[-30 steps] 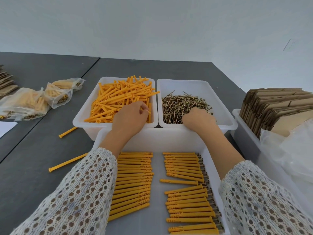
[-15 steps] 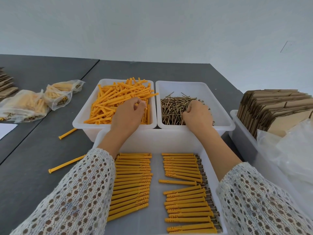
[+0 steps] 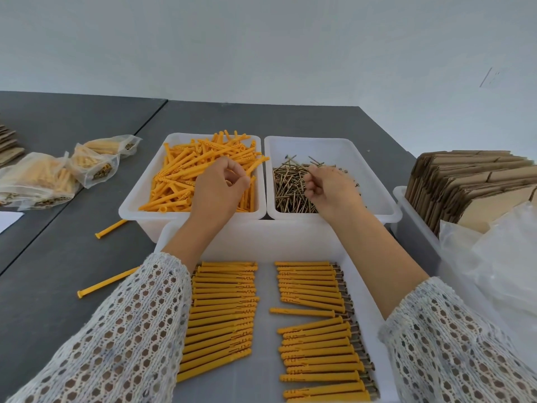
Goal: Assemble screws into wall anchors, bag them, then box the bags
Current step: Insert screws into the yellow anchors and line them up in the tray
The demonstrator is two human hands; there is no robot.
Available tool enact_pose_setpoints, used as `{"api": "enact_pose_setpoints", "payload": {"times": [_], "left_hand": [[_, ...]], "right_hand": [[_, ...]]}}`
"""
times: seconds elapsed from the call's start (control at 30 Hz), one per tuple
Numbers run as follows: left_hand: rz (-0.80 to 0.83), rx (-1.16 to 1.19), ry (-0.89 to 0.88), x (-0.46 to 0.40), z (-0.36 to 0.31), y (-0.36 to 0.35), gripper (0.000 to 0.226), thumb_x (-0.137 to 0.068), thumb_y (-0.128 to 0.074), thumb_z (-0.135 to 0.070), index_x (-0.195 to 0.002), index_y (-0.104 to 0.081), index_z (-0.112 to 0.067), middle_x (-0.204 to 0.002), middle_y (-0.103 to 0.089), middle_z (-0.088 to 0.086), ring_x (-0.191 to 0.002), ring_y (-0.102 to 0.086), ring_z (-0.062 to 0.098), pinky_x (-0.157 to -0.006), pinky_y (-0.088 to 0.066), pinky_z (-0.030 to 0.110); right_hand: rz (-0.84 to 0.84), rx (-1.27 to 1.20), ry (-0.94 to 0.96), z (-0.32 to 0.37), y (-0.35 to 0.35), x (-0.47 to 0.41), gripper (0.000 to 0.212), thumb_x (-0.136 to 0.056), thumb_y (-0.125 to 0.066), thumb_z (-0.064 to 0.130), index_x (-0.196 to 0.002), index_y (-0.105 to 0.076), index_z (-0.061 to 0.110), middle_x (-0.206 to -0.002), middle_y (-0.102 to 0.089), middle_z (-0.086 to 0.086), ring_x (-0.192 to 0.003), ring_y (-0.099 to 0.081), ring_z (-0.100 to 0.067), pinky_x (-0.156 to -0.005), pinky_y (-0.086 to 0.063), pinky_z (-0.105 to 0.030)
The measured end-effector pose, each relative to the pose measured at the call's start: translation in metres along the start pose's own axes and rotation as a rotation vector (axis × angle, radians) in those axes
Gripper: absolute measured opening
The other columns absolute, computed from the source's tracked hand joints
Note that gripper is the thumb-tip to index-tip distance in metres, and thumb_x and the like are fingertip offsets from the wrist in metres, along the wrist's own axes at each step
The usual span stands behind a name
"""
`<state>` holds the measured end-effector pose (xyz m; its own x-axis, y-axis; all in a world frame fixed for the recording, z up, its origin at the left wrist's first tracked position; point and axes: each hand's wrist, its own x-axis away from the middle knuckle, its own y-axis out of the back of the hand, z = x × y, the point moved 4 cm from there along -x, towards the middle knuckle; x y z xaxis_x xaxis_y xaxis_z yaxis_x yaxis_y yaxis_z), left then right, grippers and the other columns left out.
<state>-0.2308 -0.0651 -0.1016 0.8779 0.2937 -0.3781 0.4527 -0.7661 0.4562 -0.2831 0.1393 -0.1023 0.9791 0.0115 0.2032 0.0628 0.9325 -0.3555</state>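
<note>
Nearest me is a white tray (image 3: 374,309) holding finished anchors (image 3: 316,333) with screws in them, laid in two columns: about nineteen on the left, about seventeen on the right, one of these lying slightly out of line. On the grey table (image 3: 58,286) to my left lie two loose anchors (image 3: 107,282).

Beyond the tray stand two white bins side by side. My left hand (image 3: 216,189) is above the left bin (image 3: 136,199), which is heaped with orange anchors; my fingers are curled, and I cannot tell whether they pinch one. My right hand (image 3: 328,187) is over the right bin (image 3: 377,181) of screws (image 3: 287,184), fingers bent together, any screw between them too small to see.

At far left lie three filled bags (image 3: 58,175). At right, a bin holds flat cardboard boxes (image 3: 470,184) and clear plastic bags (image 3: 499,257).
</note>
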Motion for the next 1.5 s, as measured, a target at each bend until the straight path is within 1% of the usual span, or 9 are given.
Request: {"api": "enact_pose_setpoints", "payload": {"times": [0.1,0.2,0.3,0.57,0.7,1.03,1.2,1.37,1.5], "left_hand": [[0.059,0.028,-0.032,0.001,-0.003,-0.002,0.01,-0.092,-0.067,-0.016,-0.09,-0.058,-0.021,-0.08,-0.074,-0.008,-0.073,-0.066,0.004,-0.072,-0.05,0.021],[0.14,0.053,-0.06,0.002,-0.005,-0.005,0.011,-0.095,-0.062,-0.014,-0.104,-0.063,-0.019,-0.08,-0.075,-0.012,-0.066,-0.066,0.001,-0.066,-0.049,0.011],[0.21,0.016,-0.095,0.003,-0.007,-0.008,0.015,-0.097,-0.061,-0.015,-0.109,-0.069,-0.02,-0.084,-0.075,-0.014,-0.071,-0.069,0.005,-0.076,-0.053,0.021],[0.263,0.002,-0.114,0.004,-0.008,-0.009,0.015,-0.097,-0.06,-0.013,-0.103,-0.07,-0.022,-0.081,-0.075,-0.015,-0.073,-0.069,0.004,-0.081,-0.057,0.03],[0.27,-0.011,-0.121,0.005,-0.01,-0.009,0.015,-0.096,-0.061,-0.012,-0.1,-0.071,-0.023,-0.078,-0.074,-0.017,-0.071,-0.069,0.005,-0.082,-0.058,0.035],[0.266,-0.028,-0.091,0.006,-0.011,-0.009,0.015,-0.095,-0.062,-0.013,-0.099,-0.072,-0.024,-0.077,-0.074,-0.015,-0.074,-0.07,0.006,-0.086,-0.057,0.043],[0.271,-0.035,-0.101,0.007,-0.013,-0.009,0.015,-0.095,-0.063,-0.013,-0.097,-0.071,-0.026,-0.077,-0.074,-0.014,-0.074,-0.07,0.009,-0.086,-0.056,0.044],[0.291,-0.024,-0.095,0.006,-0.013,-0.009,0.013,-0.096,-0.062,-0.011,-0.103,-0.072,-0.018,-0.082,-0.075,-0.011,-0.076,-0.07,0.006,-0.088,-0.055,0.04],[0.348,0.03,-0.067,0.006,-0.013,-0.008,0.014,-0.097,-0.059,-0.008,-0.106,-0.069,-0.011,-0.09,-0.077,-0.005,-0.084,-0.07,0.01,-0.093,-0.053,0.042]], "right_hand": [[0.082,-0.227,-0.12,-0.006,-0.007,0.002,0.018,-0.101,-0.047,0.005,-0.09,-0.061,0.005,-0.07,-0.07,-0.003,-0.06,-0.057,-0.009,-0.055,-0.045,-0.019],[0.121,-0.235,-0.127,-0.007,-0.008,0.003,0.012,-0.103,-0.048,0.011,-0.104,-0.06,0.013,-0.081,-0.076,0.005,-0.077,-0.065,-0.011,-0.065,-0.045,-0.022],[0.138,-0.162,-0.084,-0.004,-0.008,0.003,0.015,-0.105,-0.045,0.015,-0.104,-0.06,0.018,-0.088,-0.076,0.011,-0.091,-0.067,-0.011,-0.07,-0.044,-0.023],[0.083,-0.012,0.018,-0.002,-0.009,0.001,0.013,-0.103,-0.049,0.013,-0.103,-0.062,0.015,-0.094,-0.077,0.003,-0.08,-0.073,-0.01,-0.075,-0.051,-0.026],[0.079,-0.005,0.041,-0.002,-0.008,0.001,0.013,-0.103,-0.048,0.014,-0.104,-0.061,0.015,-0.096,-0.077,0.002,-0.084,-0.074,-0.012,-0.08,-0.051,-0.029],[0.045,-0.041,0.045,0.001,-0.007,0.004,0.013,-0.103,-0.048,0.015,-0.108,-0.061,0.014,-0.096,-0.077,0.003,-0.087,-0.074,-0.013,-0.075,-0.053,-0.027],[0.084,0.219,0.161,0.002,-0.018,0.014,0.014,-0.102,-0.05,0.011,-0.106,-0.063,0.013,-0.093,-0.077,0.002,-0.086,-0.073,-0.011,-0.077,-0.055,-0.027],[0.131,0.381,0.25,-0.001,-0.03,0.024,0.023,-0.104,-0.045,0.014,-0.099,-0.066,0.016,-0.099,-0.075,0.0,-0.084,-0.072,-0.012,-0.079,-0.057,-0.032],[0.216,0.4,0.236,-0.001,-0.034,0.028,0.029,-0.107,-0.039,0.021,-0.112,-0.067,0.016,-0.108,-0.073,-0.001,-0.084,-0.067,-0.013,-0.07,-0.056,-0.027]]}}
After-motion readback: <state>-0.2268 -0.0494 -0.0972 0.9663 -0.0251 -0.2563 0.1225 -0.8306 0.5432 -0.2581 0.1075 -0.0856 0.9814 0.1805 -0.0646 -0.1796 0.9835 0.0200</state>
